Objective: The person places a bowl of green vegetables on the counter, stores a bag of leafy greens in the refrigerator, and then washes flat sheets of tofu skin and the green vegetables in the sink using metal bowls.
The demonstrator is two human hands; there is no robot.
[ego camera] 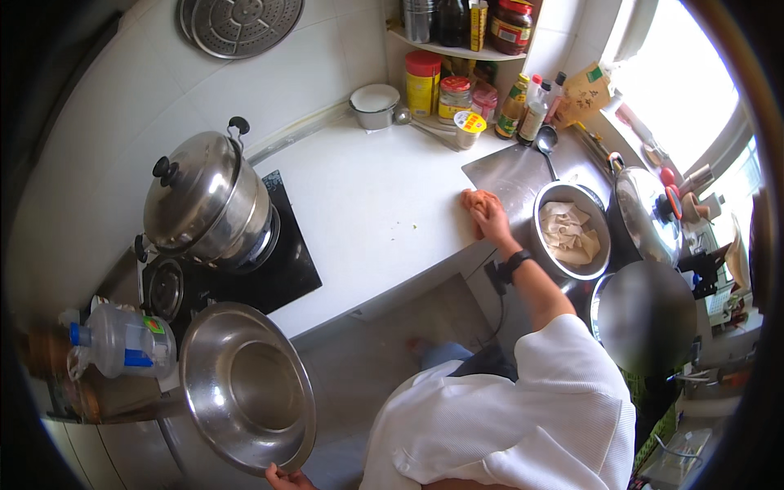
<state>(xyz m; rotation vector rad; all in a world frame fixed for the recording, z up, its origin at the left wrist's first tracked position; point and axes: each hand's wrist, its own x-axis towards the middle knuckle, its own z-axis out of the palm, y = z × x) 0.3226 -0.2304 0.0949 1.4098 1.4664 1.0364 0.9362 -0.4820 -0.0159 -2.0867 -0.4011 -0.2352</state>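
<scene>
My right hand (pixel 488 215), with a dark watch band at the wrist, presses a bunched orange cloth (pixel 476 197) onto the white countertop (pixel 361 184) near its front right. Small green and dark crumbs (pixel 414 226) lie on the surface left of the cloth. At the bottom edge, my left hand (pixel 288 479) grips the rim of a wide stainless steel basin (pixel 205 380). The basin is tilted so that its inside faces me, and nothing shows in it. Most of my left forearm is out of view.
A lidded steel steamer pot (pixel 214 196) stands on a black glass cooktop (pixel 300 263). Right of my hand are a pot (pixel 603 260) of pale folded sheets and a glass-lidded pan (pixel 643 214). Jars (pixel 422 82), sauce bottles (pixel 511 107) and a ladle (pixel 547 144) line the back.
</scene>
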